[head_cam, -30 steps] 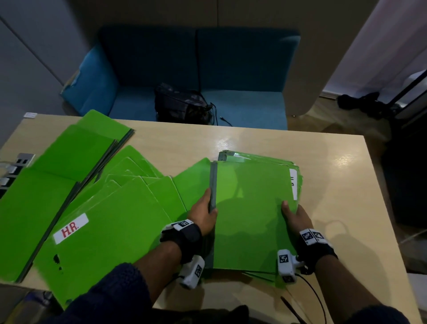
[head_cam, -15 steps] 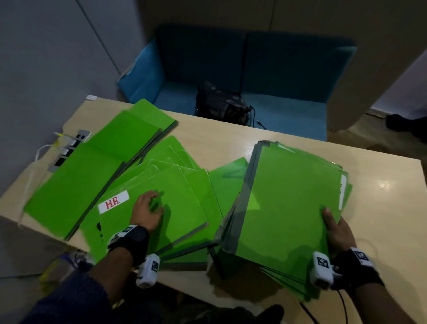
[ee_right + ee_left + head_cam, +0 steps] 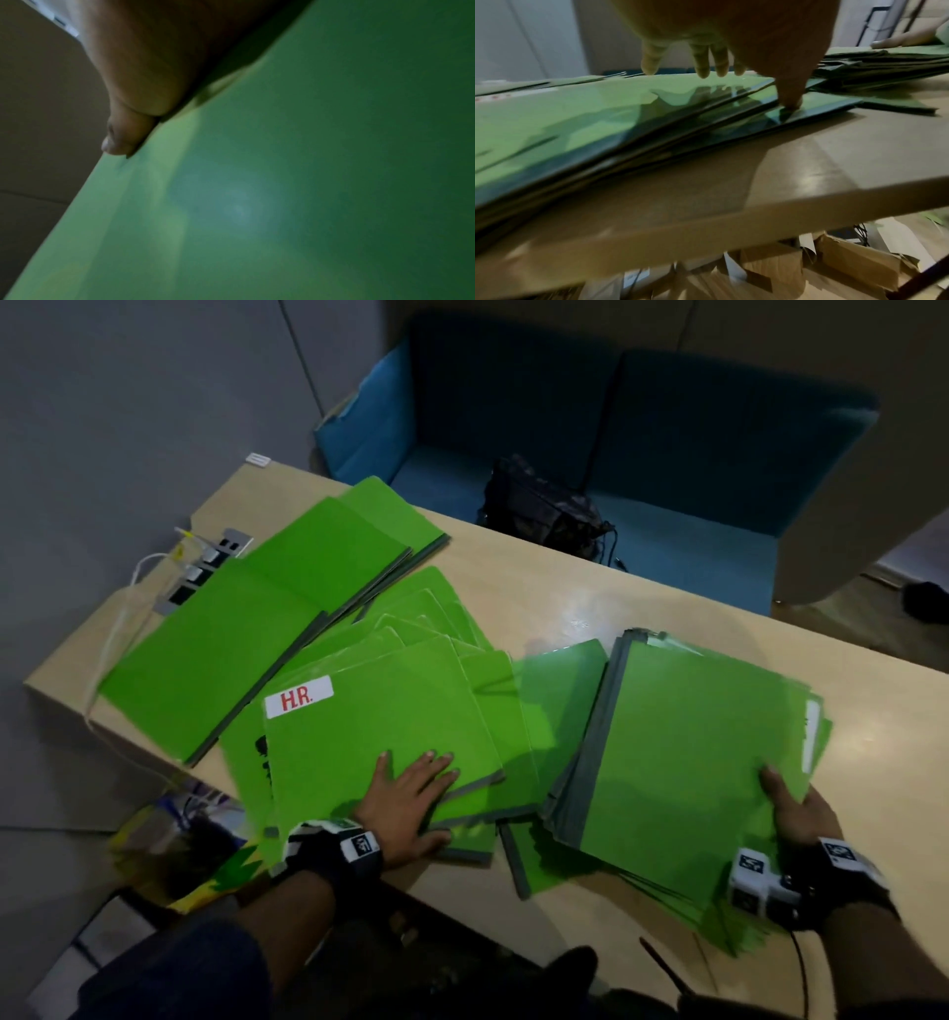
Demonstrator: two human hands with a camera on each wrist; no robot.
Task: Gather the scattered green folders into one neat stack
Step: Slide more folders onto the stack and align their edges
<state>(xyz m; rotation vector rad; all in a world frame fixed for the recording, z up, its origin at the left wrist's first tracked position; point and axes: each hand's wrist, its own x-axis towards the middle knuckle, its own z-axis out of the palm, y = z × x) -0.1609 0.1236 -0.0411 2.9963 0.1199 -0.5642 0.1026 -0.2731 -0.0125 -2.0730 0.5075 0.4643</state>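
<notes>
A thick stack of green folders (image 3: 693, 762) with grey spines lies at the right of the table, its near edge over the table's edge. My right hand (image 3: 801, 814) grips its near right corner, thumb on top (image 3: 128, 132), fingers hidden beneath. My left hand (image 3: 416, 788) rests flat with straight fingers (image 3: 703, 67) on the green folder labelled HR (image 3: 369, 742). Its thumb (image 3: 790, 97) presses the corner of a lower folder. More green folders fan out behind it (image 3: 436, 618). Another overlapping pile (image 3: 246, 629) lies at the far left.
The pale wooden table (image 3: 565, 588) has a socket panel with white cables (image 3: 205, 567) at its left end. A blue sofa (image 3: 693, 428) with a black bag (image 3: 544, 510) stands behind. Cardboard boxes (image 3: 847, 263) sit under the table.
My left hand left the stack's spine and moved left onto the HR folder, then slid toward its near right corner. My right hand kept hold of the stack.
</notes>
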